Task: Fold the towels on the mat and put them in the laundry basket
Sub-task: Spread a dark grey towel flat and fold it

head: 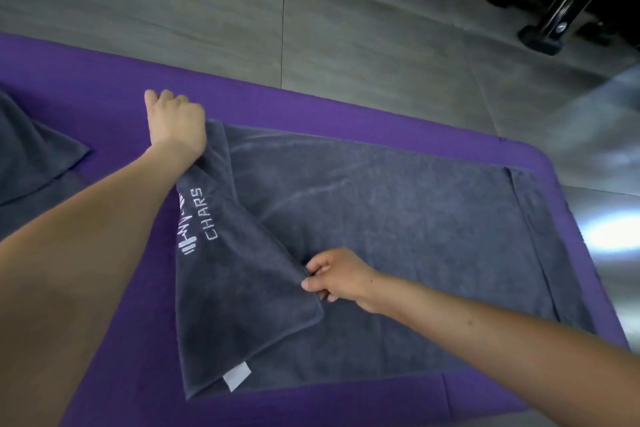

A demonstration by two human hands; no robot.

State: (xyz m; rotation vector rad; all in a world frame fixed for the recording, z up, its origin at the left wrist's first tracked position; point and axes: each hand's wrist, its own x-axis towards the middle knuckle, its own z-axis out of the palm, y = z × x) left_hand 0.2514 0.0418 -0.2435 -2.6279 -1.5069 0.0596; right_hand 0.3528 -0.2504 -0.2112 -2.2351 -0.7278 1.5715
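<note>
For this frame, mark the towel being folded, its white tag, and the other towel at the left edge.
grey towel (415, 218): head view, its flat spread middle.
white tag (237, 378): head view, the tag's middle, on the folded flap.
second towel (31, 149): head view, its visible part at the left edge.

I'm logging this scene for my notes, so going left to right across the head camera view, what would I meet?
A second grey towel → left hand gripping the spread towel → white label → right hand pinching that towel's folded edge → black stand.
</note>
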